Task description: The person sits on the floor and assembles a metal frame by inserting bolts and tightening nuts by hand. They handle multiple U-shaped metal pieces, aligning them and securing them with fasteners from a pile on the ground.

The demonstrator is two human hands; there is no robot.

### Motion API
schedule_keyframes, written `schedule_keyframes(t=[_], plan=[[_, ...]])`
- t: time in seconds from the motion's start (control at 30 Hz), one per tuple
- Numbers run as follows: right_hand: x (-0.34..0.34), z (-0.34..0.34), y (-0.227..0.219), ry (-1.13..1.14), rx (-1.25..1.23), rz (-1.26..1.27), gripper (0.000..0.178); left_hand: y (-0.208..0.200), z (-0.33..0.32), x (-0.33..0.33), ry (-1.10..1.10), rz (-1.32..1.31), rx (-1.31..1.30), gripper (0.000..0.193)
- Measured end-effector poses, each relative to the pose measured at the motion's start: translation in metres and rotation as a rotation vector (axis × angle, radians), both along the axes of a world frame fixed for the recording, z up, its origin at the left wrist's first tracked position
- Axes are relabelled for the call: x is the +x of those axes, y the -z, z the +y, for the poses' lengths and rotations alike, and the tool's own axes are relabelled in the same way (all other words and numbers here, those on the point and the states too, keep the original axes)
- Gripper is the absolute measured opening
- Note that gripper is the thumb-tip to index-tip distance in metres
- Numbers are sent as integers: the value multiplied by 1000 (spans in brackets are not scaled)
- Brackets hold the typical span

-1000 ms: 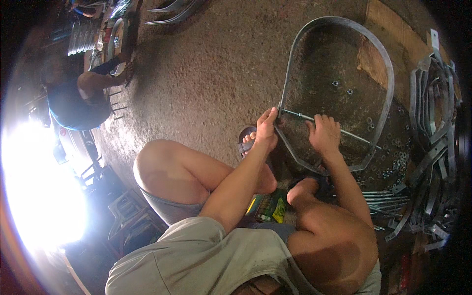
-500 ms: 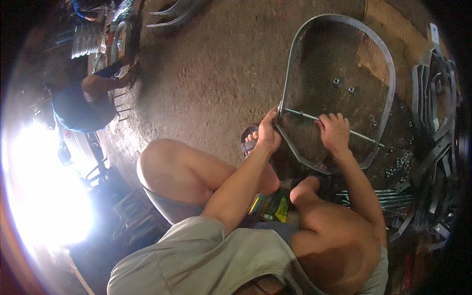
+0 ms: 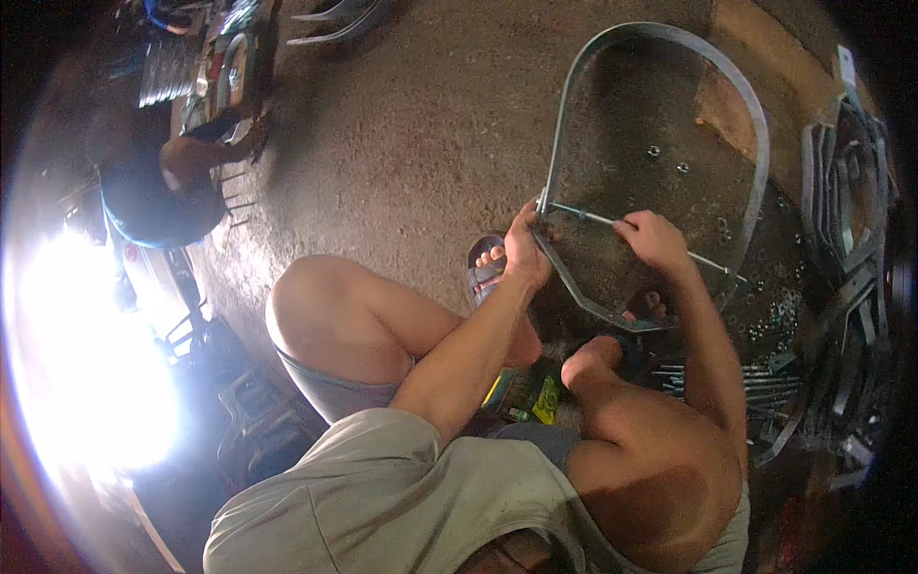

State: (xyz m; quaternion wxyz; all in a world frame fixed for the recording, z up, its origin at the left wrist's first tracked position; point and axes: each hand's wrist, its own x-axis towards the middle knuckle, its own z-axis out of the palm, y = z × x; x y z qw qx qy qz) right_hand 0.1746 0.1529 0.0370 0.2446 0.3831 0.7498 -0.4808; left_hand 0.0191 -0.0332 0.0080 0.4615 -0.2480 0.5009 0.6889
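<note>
"What lies around the grey hoop (image 3: 761, 143)?"

"Well to its left, a co-worker (image 3: 158, 206) in blue. Off its upper left, some curved strips (image 3: 337, 38). Just left of it, a sandalled foot (image 3: 490, 258); below it, a yellow-green packet (image 3: 546, 400). Inside its outline, 2 loose nuts (image 3: 654, 151) on the floor. Cardboard (image 3: 727, 120) shows behind its upper right side. Below and right of it, a bundle of loose rods (image 3: 765, 386), then scattered small hardware (image 3: 786, 311), then a heap of bent strips (image 3: 819, 182)."

"Anything in the way?"

"The right forearm (image 3: 712, 330) hides part of its lower right side."

"And the hoop itself?"

"A flat metal band in front of the person's feet, rounded on top, with straighter, slanting stretches below. The left hand (image 3: 525, 251) grips its left side, where a slim rod (image 3: 595, 218) meets it. That rod slants across the hoop, a small fitting near its left end. The right hand (image 3: 655, 239) has its fingers closed on the rod's middle. The far end reaches the hoop's right side; whether it passes through, I can't tell."
</note>
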Motion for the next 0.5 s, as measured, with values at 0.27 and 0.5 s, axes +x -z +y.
schedule_keyframes(t=[0.27,0.5], plan=[[28,-32,5,-50,772,340,38,-7,4,-8,64,-54,-4,38],[1,20,26,-17,-306,56,41,-3,-4,-6,244,130,-99,30]])
